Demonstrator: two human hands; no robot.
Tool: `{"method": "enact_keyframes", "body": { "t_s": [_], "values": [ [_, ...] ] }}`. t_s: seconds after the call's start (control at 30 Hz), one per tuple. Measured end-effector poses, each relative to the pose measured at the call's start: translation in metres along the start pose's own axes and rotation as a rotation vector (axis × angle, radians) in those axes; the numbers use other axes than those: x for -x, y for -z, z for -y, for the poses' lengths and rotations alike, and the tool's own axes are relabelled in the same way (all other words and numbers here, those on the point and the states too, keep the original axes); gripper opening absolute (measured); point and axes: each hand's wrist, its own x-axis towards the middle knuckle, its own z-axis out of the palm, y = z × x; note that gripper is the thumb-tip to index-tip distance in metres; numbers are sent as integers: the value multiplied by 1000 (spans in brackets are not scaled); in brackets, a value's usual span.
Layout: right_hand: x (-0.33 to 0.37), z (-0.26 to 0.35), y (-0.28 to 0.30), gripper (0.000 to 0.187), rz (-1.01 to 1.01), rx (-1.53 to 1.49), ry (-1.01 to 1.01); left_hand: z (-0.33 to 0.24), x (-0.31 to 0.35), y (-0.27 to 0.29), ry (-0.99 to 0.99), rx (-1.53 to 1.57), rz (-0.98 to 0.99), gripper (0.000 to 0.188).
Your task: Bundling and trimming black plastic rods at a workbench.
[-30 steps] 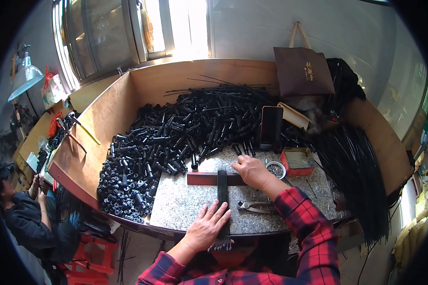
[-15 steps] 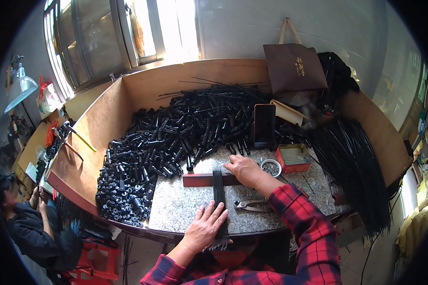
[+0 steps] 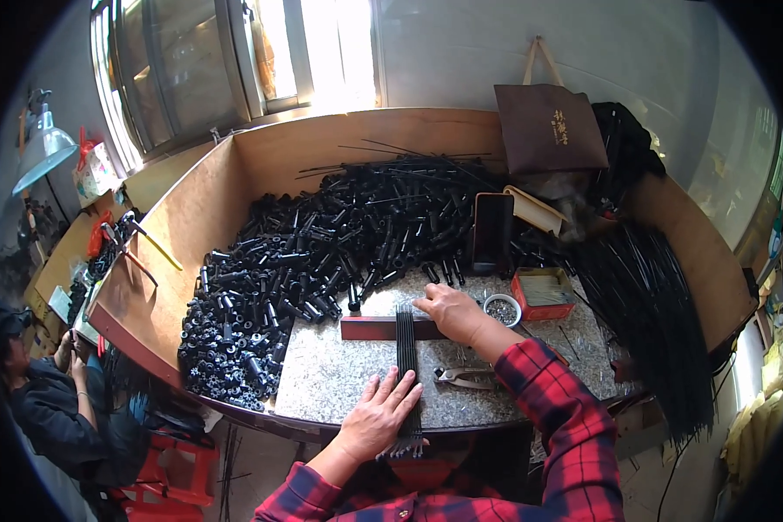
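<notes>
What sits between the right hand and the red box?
The head view shows a round white dish of small pieces between the right hand and the red box.

- The left hand lies low and near to the body, with the palm down and the back turned up.
- Its fingers are stretched forward, a little apart from each other, and they point up and slightly to the right.
- The left wrist is bare, and the left sleeve, red and dark checked, begins just behind it.
- The right hand is farther forward than the left one, with its back up.
- Its fingers are bent and point to the left; what they do underneath is hidden.
- The right wrist looks almost straight.
- The right arm is bent at the elbow, and its forearm slants forward and inward.
- The two hands are apart.
</notes>
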Motion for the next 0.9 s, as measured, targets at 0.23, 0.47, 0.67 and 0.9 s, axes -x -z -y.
{"method": "enact_keyframes", "body": {
  "t_s": [0.23, 0.47, 0.67, 0.9],
  "values": [
    [-2, 4, 3, 24, 26, -47, -14, 1, 6, -1, 18, 39, 9, 59],
    [1, 0, -1, 26, 54, -38, -29, 2, 8, -1, 18, 89, 32, 67],
    [0, 1, -2, 29, 52, -14, -32, 2, 6, -2, 23, 93, 22, 71],
    [-1, 2, -1, 41, 34, -90, -13, 1, 5, -1, 19, 108, 26, 76]
  ]
}}
